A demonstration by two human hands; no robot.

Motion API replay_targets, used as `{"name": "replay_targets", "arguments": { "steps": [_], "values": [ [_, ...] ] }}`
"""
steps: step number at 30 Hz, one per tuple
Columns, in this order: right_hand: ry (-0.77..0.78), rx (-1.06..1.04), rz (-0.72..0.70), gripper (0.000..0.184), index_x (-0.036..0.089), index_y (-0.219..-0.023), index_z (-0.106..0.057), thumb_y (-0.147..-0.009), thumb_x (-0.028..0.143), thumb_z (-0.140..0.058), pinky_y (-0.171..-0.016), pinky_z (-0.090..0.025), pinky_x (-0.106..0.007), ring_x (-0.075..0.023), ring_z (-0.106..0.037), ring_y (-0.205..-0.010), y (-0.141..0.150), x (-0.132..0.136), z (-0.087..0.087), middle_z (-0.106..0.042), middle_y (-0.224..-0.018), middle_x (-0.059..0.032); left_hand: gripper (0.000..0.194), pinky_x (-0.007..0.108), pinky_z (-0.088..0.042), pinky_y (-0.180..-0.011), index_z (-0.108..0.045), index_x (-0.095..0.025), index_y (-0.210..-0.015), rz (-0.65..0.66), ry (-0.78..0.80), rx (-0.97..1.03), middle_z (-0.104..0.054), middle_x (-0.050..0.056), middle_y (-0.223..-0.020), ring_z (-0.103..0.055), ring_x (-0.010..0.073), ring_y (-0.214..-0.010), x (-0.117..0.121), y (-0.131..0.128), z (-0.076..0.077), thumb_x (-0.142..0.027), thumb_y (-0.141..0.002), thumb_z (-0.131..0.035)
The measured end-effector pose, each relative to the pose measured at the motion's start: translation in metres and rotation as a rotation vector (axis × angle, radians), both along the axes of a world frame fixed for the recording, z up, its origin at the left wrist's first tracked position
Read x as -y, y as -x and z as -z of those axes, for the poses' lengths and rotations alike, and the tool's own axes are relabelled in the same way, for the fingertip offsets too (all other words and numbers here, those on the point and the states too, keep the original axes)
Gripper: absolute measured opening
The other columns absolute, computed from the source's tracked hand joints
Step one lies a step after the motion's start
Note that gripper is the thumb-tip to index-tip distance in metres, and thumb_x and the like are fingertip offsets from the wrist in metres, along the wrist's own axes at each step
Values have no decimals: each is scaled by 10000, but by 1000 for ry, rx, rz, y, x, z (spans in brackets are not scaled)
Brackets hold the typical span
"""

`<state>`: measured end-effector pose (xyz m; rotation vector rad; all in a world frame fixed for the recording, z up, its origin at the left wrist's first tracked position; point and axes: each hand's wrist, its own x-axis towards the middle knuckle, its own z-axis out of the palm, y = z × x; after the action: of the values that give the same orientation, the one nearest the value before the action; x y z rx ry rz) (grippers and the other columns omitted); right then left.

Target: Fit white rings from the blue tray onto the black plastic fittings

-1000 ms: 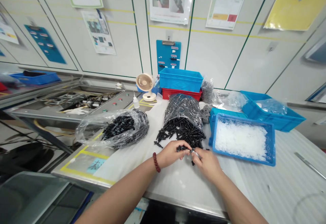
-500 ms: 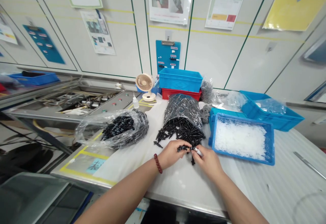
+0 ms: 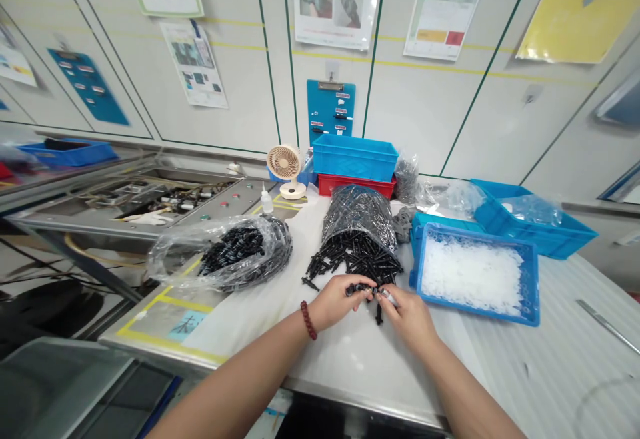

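Observation:
Between finger and thumb, my left hand [image 3: 337, 302] pinches a slim black plastic fitting [image 3: 356, 288]. My right hand [image 3: 410, 316] is closed on a short white and grey cylindrical tool [image 3: 387, 297], its tip meeting the fitting's right end. Whether the two are joined cannot be made out. Just beyond my hands, a clear bag [image 3: 359, 209] spills a heap of similar black fittings [image 3: 363, 256] onto the white-covered table. One loose black fitting [image 3: 379, 314] lies below my fingers, and another fitting [image 3: 310, 284] lies left of the heap.
A tilted blue tray [image 3: 530, 292] of small white rings stands to the right. On the left lies an open plastic bag [image 3: 175, 259] of black parts. A blue bin [image 3: 355, 159] rests on a red bin [image 3: 327, 184] behind, beside a small fan [image 3: 284, 162]. A metal strip [image 3: 607, 324] lies far right.
The black fitting and the tool's tip have come slightly closer together, the fitting turning a little more level. Both hands stay in nearly the same place.

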<state>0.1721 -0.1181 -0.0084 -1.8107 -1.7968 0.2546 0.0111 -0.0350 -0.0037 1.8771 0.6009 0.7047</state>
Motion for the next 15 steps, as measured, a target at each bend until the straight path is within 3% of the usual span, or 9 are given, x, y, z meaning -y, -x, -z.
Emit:
{"name": "replay_targets", "arguments": {
  "steps": [4,15],
  "values": [
    [-44,29,25,288,195,-690,-558,-849,356,-379,-514,-293,-218,-127,-507,-535,0,0,1,-576,-589,-2,216,195,-389,-505,-633,-140,-866,-90,-23,-27,-590,1,-652,-482,89,-480,-2,0,-1,-317,-775,-550],
    [-39,39,63,249,197,-712,-557,-834,327,-383,-521,-290,-213,-126,-506,-536,0,0,1,-563,-582,7,306,192,-338,-453,-586,-133,-860,-54,126,45,-545,-15,-572,-416,81,-438,-5,2,0,-425,-776,-547]
  ]
}}
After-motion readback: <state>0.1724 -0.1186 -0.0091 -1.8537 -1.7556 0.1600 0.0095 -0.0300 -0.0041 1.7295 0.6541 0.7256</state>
